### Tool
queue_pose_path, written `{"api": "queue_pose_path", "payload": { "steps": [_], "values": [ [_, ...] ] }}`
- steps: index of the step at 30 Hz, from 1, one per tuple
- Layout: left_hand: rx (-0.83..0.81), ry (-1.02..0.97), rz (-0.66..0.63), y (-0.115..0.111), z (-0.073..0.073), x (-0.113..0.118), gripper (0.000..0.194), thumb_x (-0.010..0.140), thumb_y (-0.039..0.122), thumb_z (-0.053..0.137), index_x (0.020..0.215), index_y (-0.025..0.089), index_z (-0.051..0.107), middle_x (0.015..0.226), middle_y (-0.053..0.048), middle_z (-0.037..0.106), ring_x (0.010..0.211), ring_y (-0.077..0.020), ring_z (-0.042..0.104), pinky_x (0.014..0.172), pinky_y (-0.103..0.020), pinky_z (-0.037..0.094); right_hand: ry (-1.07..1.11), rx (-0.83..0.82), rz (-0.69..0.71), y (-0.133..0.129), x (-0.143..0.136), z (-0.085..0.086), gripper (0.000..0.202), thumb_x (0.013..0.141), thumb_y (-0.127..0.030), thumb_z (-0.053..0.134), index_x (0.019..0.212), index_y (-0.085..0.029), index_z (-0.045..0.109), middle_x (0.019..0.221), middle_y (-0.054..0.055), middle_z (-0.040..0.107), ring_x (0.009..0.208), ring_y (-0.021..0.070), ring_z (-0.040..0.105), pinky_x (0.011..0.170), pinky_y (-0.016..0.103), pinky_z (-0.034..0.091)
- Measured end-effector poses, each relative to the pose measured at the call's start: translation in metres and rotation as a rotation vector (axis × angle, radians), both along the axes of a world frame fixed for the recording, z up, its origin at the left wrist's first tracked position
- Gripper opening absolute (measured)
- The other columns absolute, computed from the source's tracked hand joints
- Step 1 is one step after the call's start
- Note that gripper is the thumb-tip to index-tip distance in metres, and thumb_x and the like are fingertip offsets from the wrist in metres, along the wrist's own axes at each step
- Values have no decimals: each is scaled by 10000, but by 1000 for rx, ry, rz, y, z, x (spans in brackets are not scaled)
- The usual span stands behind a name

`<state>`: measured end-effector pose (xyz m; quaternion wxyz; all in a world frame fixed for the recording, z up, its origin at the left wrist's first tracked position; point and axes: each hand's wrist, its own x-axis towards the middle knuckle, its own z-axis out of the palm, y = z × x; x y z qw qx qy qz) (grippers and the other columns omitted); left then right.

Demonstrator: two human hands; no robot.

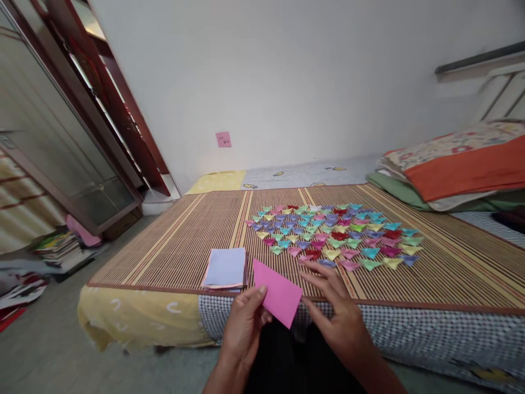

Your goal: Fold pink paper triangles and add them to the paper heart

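A bright pink sheet of paper [279, 293] is pinched at its left side by my left hand [246, 320], thumb on top. It is held tilted in front of the bed's edge. My right hand [334, 306] is beside the sheet's right corner, fingers spread; a fingertip is close to that corner, and I cannot tell if it touches. Left of the sheet, a stack of square papers [225, 267] with a pale blue one on top lies on the mat. Rows of small folded paper pieces [328, 235] in many colours cover the mat beyond my right hand.
The striped woven mat [172, 246] covers a bed with a checked and yellow cloth [139, 314] hanging over its front. Folded bedding [463, 164] is piled at the right. A pink note [223, 139] is on the wall. Books [61, 246] lie at the left near a door.
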<state>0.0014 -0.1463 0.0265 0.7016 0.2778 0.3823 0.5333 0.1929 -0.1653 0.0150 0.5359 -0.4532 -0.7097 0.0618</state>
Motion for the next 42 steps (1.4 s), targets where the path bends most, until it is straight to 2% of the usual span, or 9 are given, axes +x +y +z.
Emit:
{"api": "queue_pose_path", "payload": {
  "steps": [6,11,20,23,27,30,33,38,42],
  "values": [
    [50,-1,-46,-3,4,0,342,712,396,896,897,121,812,771,-81,772,634,-134,652,580,-212,494,-237,231,66,-7,-18,9,360,905,41,538,1086,-213,716,1260,113,654,1257,278,545,1015,459,507],
    [98,0,-38,-8,7,3,317,745,390,870,915,130,810,823,-95,784,751,-197,712,706,-283,549,-269,257,42,-7,-23,10,264,925,16,548,1018,-179,701,1087,114,695,1138,278,572,928,446,517],
    [110,-9,-31,-11,7,10,310,764,389,855,930,134,797,803,-78,763,738,-180,690,733,-286,554,-306,260,2,-10,-27,11,247,958,-11,504,988,-184,678,1015,96,682,1083,273,563,920,437,463],
    [116,-9,-27,-12,8,10,299,764,390,855,904,134,791,774,-64,750,709,-168,679,739,-289,560,-252,222,15,-10,-30,11,235,951,-17,514,994,-192,665,999,86,662,1051,271,559,897,432,456],
    [160,35,-48,-16,8,13,306,789,426,834,883,138,791,797,-67,754,751,-183,696,763,-302,573,-122,89,-14,-7,-31,10,128,966,-120,590,877,-209,613,922,65,606,921,250,559,806,391,471],
    [201,92,-83,-19,6,15,339,833,458,790,945,138,800,884,-95,778,835,-214,718,785,-314,578,-17,7,-75,-5,-30,8,151,969,-165,597,830,-218,569,964,70,588,923,245,571,799,372,484],
    [252,139,-134,-20,3,14,346,845,426,788,1038,139,797,962,-115,791,894,-236,729,801,-320,579,59,-68,-62,-4,-30,5,149,966,-188,595,824,-220,563,1010,74,600,956,236,597,821,345,494],
    [248,151,-123,-17,0,14,331,837,396,796,1038,133,799,967,-125,801,874,-244,742,746,-308,586,143,-162,-24,-3,-30,5,198,954,-231,596,764,-225,543,758,0,576,719,180,584,666,281,467],
    [168,86,-90,-15,-2,14,325,765,383,858,944,117,803,892,-127,800,771,-218,741,645,-264,576,216,-227,-42,-4,-28,11,178,923,-268,628,757,-222,583,685,-13,610,625,164,592,600,263,474]
  ]
}}
